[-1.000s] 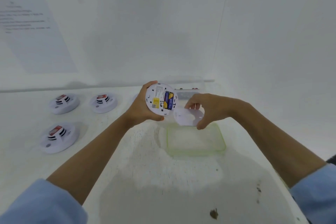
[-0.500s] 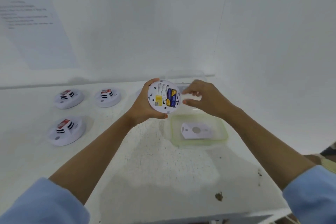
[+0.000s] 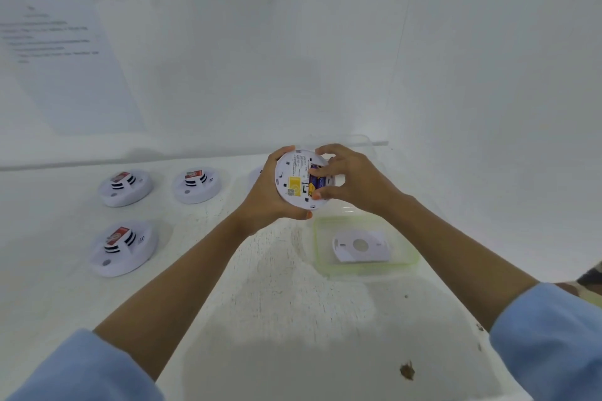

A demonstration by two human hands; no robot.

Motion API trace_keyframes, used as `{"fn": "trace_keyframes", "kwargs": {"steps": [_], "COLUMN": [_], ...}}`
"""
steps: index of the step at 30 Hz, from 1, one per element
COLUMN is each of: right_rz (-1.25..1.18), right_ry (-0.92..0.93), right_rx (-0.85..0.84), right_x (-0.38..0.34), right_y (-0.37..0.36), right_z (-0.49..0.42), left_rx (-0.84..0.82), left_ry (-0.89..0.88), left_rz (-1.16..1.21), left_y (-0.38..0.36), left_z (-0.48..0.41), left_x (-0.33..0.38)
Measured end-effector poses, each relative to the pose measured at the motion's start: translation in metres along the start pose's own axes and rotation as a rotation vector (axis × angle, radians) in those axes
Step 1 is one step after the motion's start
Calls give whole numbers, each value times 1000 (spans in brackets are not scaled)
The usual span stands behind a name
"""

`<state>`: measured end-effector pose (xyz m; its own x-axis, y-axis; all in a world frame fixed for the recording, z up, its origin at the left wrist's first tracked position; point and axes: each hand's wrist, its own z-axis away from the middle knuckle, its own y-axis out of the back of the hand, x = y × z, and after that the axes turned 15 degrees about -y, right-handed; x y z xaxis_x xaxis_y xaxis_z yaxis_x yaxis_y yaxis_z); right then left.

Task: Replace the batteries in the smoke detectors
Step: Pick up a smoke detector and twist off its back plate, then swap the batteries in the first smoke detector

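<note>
My left hand grips a round white smoke detector above the table, its back turned toward me, with a yellow label and a blue battery in its compartment. The fingers and thumb of my right hand curl onto that battery. The detector's white back plate lies flat in a shallow green-rimmed tray below my right hand.
Three more white smoke detectors sit on the white table at the left. A clear plastic box stands behind my hands by the wall. A brown speck marks the near table edge.
My right hand dropped the back plate into the green-rimmed tray, then rose to the detector and closed its fingers on the battery. The left hand kept holding the detector.
</note>
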<state>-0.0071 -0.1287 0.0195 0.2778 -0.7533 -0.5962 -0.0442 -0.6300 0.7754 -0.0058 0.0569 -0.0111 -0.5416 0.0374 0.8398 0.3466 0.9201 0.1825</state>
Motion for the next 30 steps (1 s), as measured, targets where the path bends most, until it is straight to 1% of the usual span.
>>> {"fn": "trace_keyframes", "kwargs": {"steps": [4, 8, 11, 15, 17, 22, 26, 28, 30], "right_rz": [22, 176, 312, 406, 424, 433, 407, 373, 355], "right_ry": [-1, 32, 107, 243, 274, 402, 446, 427, 381], "right_rx": [-27, -63, -58, 24, 40, 175, 254, 231, 173], "right_x": [3, 5, 9, 14, 15, 17, 23, 26, 30], "right_y": [5, 8, 9, 5, 3, -3, -6, -7, -7], "right_z": [-9, -15, -16, -19, -20, -28, -35, -37, -39], "left_rx": [15, 19, 28, 32, 29, 30, 42, 47, 50], "left_ry": [5, 12, 29, 37, 39, 32, 30, 37, 36], "left_rz": [-5, -30, -21, -12, -12, -21, -38, -42, -52], "left_y": [-1, -1, -1, 0, 1, 4, 6, 7, 8], "left_z": [-7, -14, -16, -20, -23, -28, -33, -35, -36], "left_x": [-4, -9, -13, -16, -18, -25, -30, -34, -37]}}
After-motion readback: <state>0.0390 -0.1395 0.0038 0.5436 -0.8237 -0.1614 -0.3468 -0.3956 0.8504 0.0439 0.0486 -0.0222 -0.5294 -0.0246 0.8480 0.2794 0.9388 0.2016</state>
